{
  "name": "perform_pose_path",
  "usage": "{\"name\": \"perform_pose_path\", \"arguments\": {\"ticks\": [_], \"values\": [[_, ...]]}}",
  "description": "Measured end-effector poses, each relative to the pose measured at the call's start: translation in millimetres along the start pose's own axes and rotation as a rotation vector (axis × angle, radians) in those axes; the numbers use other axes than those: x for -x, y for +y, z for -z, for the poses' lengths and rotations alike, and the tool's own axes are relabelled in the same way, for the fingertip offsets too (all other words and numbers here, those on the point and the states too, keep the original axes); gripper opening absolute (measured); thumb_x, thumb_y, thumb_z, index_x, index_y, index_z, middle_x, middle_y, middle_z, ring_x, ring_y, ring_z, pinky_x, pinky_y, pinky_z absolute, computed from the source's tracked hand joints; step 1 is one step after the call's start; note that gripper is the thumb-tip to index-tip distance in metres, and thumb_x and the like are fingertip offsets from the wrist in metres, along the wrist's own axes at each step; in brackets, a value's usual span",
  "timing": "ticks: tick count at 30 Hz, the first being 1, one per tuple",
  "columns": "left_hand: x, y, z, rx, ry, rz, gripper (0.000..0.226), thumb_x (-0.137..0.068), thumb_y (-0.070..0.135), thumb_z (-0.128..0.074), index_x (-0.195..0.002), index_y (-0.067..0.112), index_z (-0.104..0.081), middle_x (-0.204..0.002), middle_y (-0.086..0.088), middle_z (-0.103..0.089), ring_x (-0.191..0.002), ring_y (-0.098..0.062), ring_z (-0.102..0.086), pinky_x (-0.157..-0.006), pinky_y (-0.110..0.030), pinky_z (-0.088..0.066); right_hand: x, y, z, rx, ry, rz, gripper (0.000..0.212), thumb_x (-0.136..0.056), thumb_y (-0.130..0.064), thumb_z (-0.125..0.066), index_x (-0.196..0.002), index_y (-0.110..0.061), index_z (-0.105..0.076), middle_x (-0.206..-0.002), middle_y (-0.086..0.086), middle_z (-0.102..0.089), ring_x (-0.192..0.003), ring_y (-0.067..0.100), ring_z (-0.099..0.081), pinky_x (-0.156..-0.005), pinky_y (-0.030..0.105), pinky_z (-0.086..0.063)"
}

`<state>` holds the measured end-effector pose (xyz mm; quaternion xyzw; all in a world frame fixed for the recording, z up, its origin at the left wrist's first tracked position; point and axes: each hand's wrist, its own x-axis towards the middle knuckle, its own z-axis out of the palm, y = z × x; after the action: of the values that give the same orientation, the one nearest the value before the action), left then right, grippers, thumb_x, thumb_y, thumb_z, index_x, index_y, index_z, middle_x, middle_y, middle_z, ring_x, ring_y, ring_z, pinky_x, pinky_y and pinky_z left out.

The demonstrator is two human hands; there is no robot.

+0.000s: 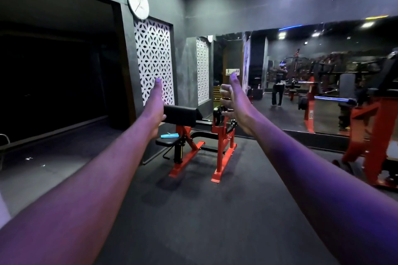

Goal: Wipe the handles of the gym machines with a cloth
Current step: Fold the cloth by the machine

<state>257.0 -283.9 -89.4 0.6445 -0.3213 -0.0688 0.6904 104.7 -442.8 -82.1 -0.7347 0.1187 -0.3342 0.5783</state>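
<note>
**Both arms raised toward the red curl bench**

Both bare arms reach forward, empty. The left hand (pixel 155 105) points its thumb up, fingers hidden behind it. The right hand (pixel 233 101) has thumb up and fingers loosely curled. Beyond them stands a red-framed, black-padded preacher curl machine (pixel 201 133); a folded light-blue cloth (pixel 169 135) lies on its seat. A wall mirror (pixel 323 75) reflects the person.

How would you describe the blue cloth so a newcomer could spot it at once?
Start at the white lattice wall panel under the round clock. Below it stands a red-framed curl bench with a black arm pad. The cloth lies folded on that bench's small black seat, the only bright blue thing on the machine.
</note>
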Motion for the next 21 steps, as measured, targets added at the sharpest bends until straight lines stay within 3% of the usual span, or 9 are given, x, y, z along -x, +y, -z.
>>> {"name": "perform_pose_path", "arguments": {"ticks": [10, 15, 21], "values": [[-173, -111, 9, 0.005, -0.001, 0.041, 0.077, -0.100, 0.074, -0.019, -0.163, 0.030, -0.020, -0.169, -0.006, -0.022, -0.153, -0.030, -0.028, -0.120, -0.062, -0.029, -168, 94, -42, 0.025, -0.031, -0.052, 0.082, -0.099, -0.069, -0.012, -0.159, -0.014, -0.023, -0.162, 0.014, -0.027, -0.145, 0.032, -0.035, -0.118, 0.054, -0.023], [-262, -155, 25, -0.011, -0.012, 0.083, 0.073, -0.102, 0.071, -0.017, -0.162, 0.029, -0.022, -0.166, -0.009, -0.029, -0.149, -0.029, -0.033, -0.119, -0.061, -0.030, -255, 133, -69, 0.011, -0.029, -0.101, 0.083, -0.097, -0.073, -0.014, -0.158, -0.018, -0.024, -0.162, 0.015, -0.028, -0.146, 0.033, -0.033, -0.118, 0.064, -0.022], [-354, -212, 36, 0.004, -0.024, 0.138, 0.070, -0.104, 0.067, -0.017, -0.161, 0.027, -0.026, -0.165, -0.008, -0.032, -0.150, -0.027, -0.033, -0.119, -0.059, -0.031, -343, 181, -94, 0.011, 0.007, -0.144, 0.084, -0.097, -0.074, -0.016, -0.155, -0.016, -0.031, -0.160, 0.014, -0.034, -0.143, 0.031, -0.037, -0.117, 0.065, -0.025]]}}
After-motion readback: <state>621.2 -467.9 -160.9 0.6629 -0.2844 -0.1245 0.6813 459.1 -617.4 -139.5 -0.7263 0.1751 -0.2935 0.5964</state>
